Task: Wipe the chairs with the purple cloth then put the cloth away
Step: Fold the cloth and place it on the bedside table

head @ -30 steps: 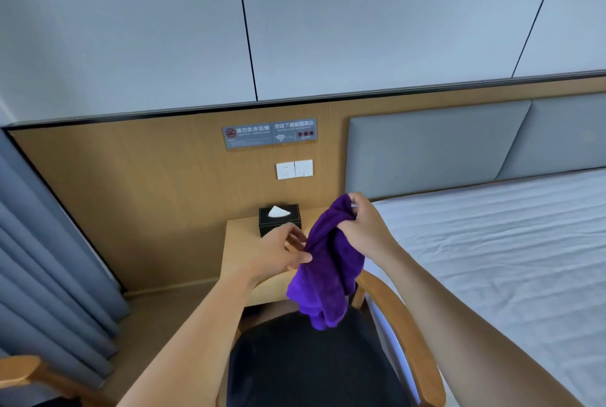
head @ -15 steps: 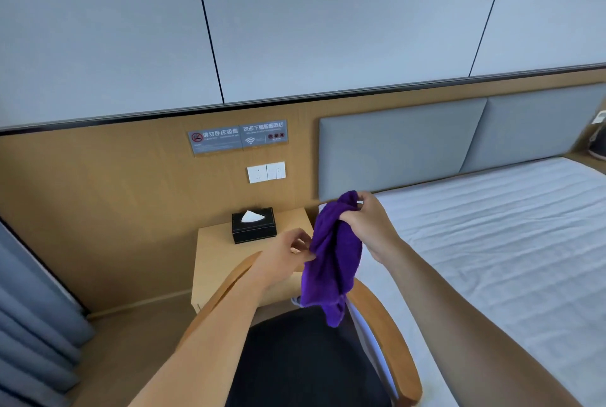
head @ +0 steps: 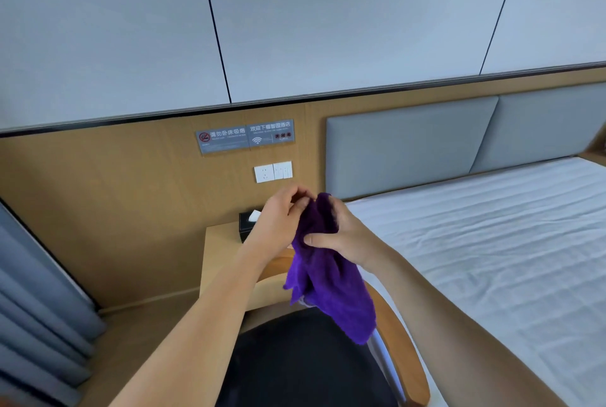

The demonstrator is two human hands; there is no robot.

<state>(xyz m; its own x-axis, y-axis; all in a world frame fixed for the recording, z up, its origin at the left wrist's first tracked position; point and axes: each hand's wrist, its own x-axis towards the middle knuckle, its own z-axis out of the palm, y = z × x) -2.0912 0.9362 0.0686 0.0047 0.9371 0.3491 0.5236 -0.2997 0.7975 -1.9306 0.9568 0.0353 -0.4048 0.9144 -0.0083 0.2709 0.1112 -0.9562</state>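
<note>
The purple cloth (head: 331, 278) hangs bunched in the air above a chair. My right hand (head: 341, 236) grips its upper part, thumb pressed across the front. My left hand (head: 278, 223) pinches the cloth's top edge from the left side. Below them stands the chair (head: 398, 337), with a curved wooden back rail and a dark seat cushion (head: 305, 360). My forearms cover part of the rail and the seat.
A wooden bedside table (head: 219, 249) stands behind the chair against the wood wall panel, with a black tissue box (head: 247, 223) on it. A bed (head: 492, 242) with white sheets fills the right. Grey curtains (head: 36, 301) hang at the left.
My left hand has risen from beside the cloth's middle to its top edge and taken hold there. My right hand has shifted its grip lower. The camera has panned a little.
</note>
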